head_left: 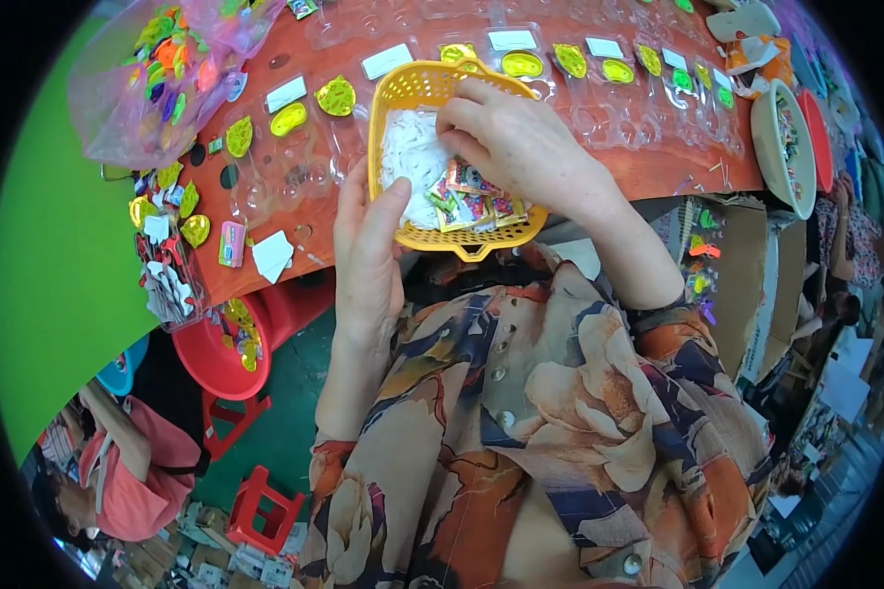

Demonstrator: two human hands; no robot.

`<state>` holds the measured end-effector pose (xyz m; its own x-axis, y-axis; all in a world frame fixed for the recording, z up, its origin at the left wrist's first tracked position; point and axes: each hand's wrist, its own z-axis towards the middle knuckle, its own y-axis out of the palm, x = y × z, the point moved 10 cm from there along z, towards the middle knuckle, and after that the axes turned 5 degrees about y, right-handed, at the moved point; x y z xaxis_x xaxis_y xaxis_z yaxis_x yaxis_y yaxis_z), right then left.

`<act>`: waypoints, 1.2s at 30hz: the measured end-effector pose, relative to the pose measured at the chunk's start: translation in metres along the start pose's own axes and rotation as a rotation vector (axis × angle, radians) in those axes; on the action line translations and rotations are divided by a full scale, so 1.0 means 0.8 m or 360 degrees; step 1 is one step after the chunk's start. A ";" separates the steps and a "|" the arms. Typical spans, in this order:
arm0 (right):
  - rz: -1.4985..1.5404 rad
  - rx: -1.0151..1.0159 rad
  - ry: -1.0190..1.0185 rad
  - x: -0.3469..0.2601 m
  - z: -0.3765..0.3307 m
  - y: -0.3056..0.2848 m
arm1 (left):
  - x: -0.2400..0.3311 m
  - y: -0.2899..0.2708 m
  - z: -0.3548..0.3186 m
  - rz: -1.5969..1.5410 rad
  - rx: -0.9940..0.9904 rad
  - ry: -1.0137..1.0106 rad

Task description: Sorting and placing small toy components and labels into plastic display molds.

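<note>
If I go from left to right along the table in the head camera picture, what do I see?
Clear bag of colourful bits → pink packet → left hand → yellow basket → right hand → beige bowl.

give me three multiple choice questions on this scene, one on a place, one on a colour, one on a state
1. Where is the right hand?
A. reaching into the basket
B. on the red bowl
C. in the plastic bag

2. What colour is the basket?
A. blue
B. yellow
C. white

3. How does the left hand stand?
A. clenched in a fist away from the basket
B. flat on the green surface
C. open against the basket's near left side

Answers:
1. A, its fingers are inside the basket over the white strips and colourful packets.
2. B, the mesh walls are yellow.
3. C, its fingers lie extended along that rim.
</note>
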<state>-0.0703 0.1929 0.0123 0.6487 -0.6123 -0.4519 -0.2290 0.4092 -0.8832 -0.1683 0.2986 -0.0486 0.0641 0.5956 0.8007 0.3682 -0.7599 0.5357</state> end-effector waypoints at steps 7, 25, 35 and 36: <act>-0.0081 0.0581 -0.0034 0.068 -0.020 -0.085 | -0.002 -0.023 0.000 -0.0094 0.0125 -0.0004; -0.0060 0.0138 0.0018 0.053 -0.048 -0.074 | -0.018 0.035 0.024 0.0102 -0.0031 0.0026; -0.0006 0.0068 -0.0003 0.020 -0.044 -0.050 | -0.014 0.016 0.014 -0.0038 0.0011 -0.0067; -0.0002 0.0258 -0.0041 0.022 -0.039 -0.067 | -0.015 0.008 0.014 -0.0031 0.0015 -0.0089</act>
<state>-0.0695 0.1389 0.0474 0.6679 -0.5959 -0.4458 -0.1097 0.5136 -0.8510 -0.1567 0.2892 -0.0579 0.1084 0.6242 0.7737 0.3787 -0.7455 0.5484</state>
